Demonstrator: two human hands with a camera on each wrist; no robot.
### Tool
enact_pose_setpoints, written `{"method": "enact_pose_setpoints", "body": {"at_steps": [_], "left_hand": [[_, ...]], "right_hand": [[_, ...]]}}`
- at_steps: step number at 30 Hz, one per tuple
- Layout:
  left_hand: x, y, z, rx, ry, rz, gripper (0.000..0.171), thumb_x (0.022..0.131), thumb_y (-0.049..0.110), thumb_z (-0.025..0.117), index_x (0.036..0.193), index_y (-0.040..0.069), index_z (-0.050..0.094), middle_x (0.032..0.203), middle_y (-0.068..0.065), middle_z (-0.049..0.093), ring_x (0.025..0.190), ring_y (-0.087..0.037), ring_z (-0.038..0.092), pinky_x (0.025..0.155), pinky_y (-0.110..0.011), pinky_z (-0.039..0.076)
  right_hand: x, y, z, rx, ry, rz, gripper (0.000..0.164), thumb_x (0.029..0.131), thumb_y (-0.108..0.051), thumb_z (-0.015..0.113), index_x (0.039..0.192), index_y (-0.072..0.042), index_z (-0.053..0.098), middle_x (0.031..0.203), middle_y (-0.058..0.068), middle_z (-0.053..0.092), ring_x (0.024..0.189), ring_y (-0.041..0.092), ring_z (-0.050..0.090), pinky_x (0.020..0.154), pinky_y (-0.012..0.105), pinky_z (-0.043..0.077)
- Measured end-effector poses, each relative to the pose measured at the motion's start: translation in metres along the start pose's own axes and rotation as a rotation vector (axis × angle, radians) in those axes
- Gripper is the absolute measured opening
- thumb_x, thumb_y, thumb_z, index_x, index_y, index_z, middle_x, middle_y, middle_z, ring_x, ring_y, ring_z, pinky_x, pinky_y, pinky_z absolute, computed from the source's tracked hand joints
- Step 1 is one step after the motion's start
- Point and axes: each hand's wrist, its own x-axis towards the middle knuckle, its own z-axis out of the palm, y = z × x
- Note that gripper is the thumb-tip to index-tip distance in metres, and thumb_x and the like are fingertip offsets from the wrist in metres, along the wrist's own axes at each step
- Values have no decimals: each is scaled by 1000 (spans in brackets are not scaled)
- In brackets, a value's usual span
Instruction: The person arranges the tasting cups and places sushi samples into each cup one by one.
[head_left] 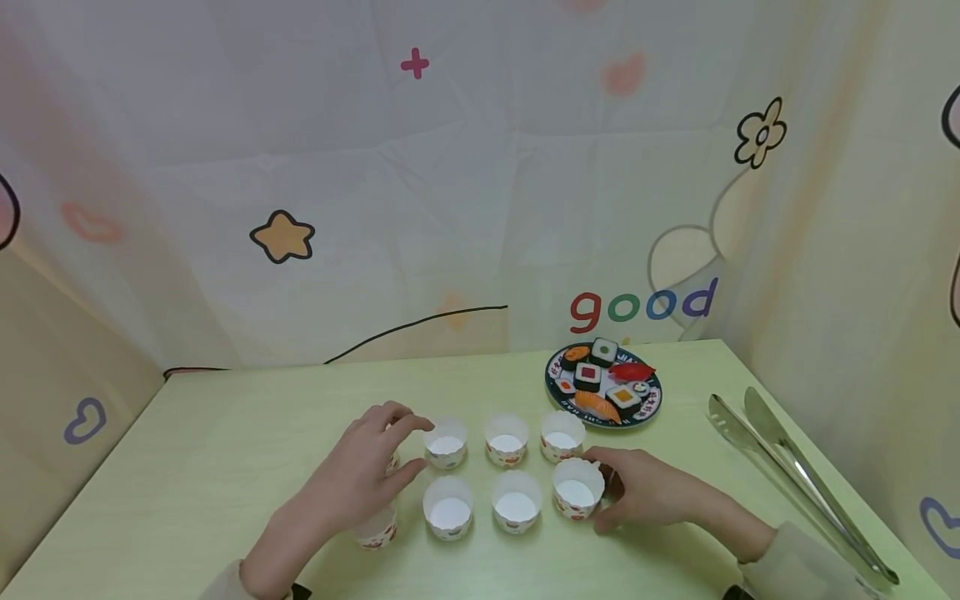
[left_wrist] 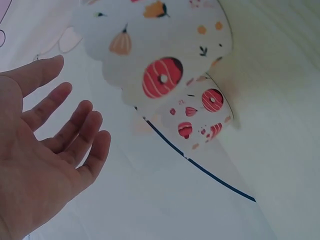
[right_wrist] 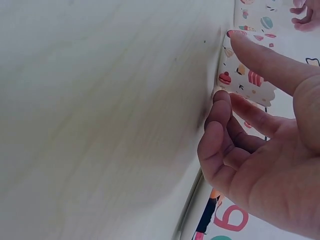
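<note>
Printed cloth (head_left: pixel 450 150) hangs behind both grips and along the sides of the table (head_left: pixel 247 467), whose pale top spreads beneath them. Of the two, the left grip (head_left: pixel 360 471) hovers with its fingers loosely spread, holding nothing, over the left end of the rows; the right grip (head_left: pixel 637 487) bends thumb and fingers about the outer side of the front-right cup (head_left: pixel 576 502), though I cannot tell whether it pinches it or merely brackets it. Tongs (head_left: pixel 765 421) lie to the right of the right grip, past its forearm, and neither grip touches them. Beyond the right grip, toward the cloth, sits the plate (head_left: pixel 555 385). Between the grips, cups (head_left: pixel 517 512) stand in two rows of four, the leftmost pair partly hidden by the left grip, the front-right one just beside the right grip. Smallest are the sushi (head_left: pixel 588 377), gathered on the plate beyond the right grip. Setting out the cups looks nearly done, since all eight are placed and the rows are close to even; perhaps only a little straightening at the right grip is left. No sushi shows in the six cups whose insides are visible, and the tongs seem unused.
</note>
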Motion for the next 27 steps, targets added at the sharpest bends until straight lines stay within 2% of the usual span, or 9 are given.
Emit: {"method": "enact_pose_setpoints", "body": {"at_steps": [4,12,18,24,27], "left_hand": [[-2,-6,-3,-50,8,-51,45,86,11,84,126,12,65,121,-5,58,111,-26,54,92,-49,45],[-7,-15,-7,-108,-19,-147,50,88,11,82,132,9,61,129,-8,54,123,-32,49,98,-60,40],[-10,-27,-10,-158,-65,-226,54,90,16,80,138,4,56,133,-14,54,124,-36,50,99,-61,41],[-13,-43,-11,-280,-133,-323,66,93,22,79,147,0,47,142,-19,49,131,-42,47,103,-60,42],[-14,-50,-11,-336,-152,-345,70,92,23,80,148,0,45,143,-21,48,132,-43,47,103,-61,42]], "right_hand": [[-10,-15,-5,-13,8,-23,67,77,-22,92,131,-4,58,96,0,60,86,19,55,74,31,50],[-18,-16,-9,53,16,-11,61,77,-15,91,128,-5,58,92,4,58,81,23,55,68,29,46],[-24,-15,-11,55,23,11,58,78,-12,91,126,-6,58,91,4,58,81,23,53,66,27,44],[-30,-10,-16,46,25,18,58,79,-15,90,126,-5,58,92,4,58,81,23,54,65,27,45],[-34,-8,-19,35,34,19,59,79,-16,90,126,-4,58,92,4,58,80,23,53,65,27,45]]}}
